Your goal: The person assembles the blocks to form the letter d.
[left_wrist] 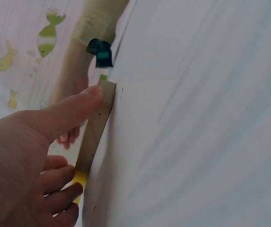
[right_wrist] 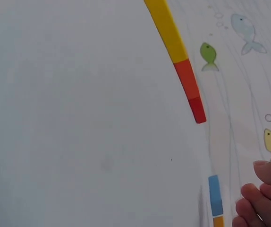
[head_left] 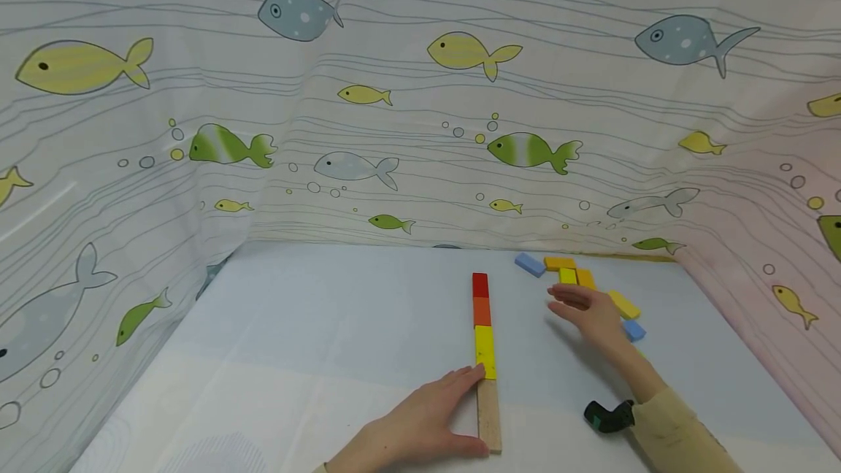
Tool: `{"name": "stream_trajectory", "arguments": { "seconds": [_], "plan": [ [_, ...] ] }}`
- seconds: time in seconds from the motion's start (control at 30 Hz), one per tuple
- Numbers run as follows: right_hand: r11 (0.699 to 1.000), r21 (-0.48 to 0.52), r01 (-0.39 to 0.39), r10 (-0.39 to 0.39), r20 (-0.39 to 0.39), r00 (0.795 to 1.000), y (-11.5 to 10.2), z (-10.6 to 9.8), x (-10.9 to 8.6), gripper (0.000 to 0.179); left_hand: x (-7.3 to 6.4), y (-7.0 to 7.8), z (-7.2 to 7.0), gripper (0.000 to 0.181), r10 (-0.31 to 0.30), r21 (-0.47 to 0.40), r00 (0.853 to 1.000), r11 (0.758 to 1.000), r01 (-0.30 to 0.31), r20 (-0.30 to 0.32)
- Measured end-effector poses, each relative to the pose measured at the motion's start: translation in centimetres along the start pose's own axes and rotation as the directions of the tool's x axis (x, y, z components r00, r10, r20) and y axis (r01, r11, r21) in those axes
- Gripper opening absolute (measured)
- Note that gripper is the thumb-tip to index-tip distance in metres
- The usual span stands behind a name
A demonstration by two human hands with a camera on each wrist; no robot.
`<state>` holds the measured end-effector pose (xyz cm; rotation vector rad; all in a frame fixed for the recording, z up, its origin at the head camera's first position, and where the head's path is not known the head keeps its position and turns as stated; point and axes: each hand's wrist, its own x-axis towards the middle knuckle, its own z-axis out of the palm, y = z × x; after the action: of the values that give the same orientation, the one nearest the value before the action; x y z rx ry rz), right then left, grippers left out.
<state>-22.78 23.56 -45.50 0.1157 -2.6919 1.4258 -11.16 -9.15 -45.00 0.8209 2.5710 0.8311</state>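
Note:
A straight row of blocks lies on the white table: a dark red block [head_left: 481,285], an orange-red block [head_left: 482,311], a yellow block [head_left: 485,349] and, nearest, a long bare wooden block [head_left: 489,414]. My left hand [head_left: 420,414] rests against the row's left side. Its thumb touches the wooden block's near end, and its fingertips reach the joint with the yellow block. My right hand [head_left: 594,316], fingers loosely bent and holding nothing, hovers near loose blocks at the right; it partly covers a small yellow block [head_left: 568,276].
Around the right hand lie a blue block [head_left: 530,265], an orange block [head_left: 559,263], a yellow-orange block [head_left: 623,304] and another blue block [head_left: 634,330]. A dark device [head_left: 607,416] sits at the right sleeve. Behind the table rises a fish-patterned curtain [head_left: 420,122].

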Motion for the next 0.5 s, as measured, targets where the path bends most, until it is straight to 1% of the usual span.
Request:
{"name": "stream_trajectory", "arguments": {
  "seconds": [0.13,0.37,0.5],
  "plan": [
    [1.000,-0.022,-0.001,0.000,-0.053,0.999,0.3,-1.1,-0.7,0.051,0.0,0.1,0.0,0.096,-0.007,-0.009,1.000,1.000,0.007,0.004],
    [0.996,-0.086,-0.023,0.014,-0.100,0.995,1.8,-3.3,-1.4,0.056,0.0,0.1,0.0,0.096,0.004,0.014,1.000,1.000,-0.004,-0.007],
    [0.997,-0.064,-0.032,0.022,-0.144,0.989,2.7,-4.4,-1.5,0.056,-0.1,0.1,-0.1,0.096,0.002,0.007,1.000,1.000,-0.002,-0.008]
  ]
}}
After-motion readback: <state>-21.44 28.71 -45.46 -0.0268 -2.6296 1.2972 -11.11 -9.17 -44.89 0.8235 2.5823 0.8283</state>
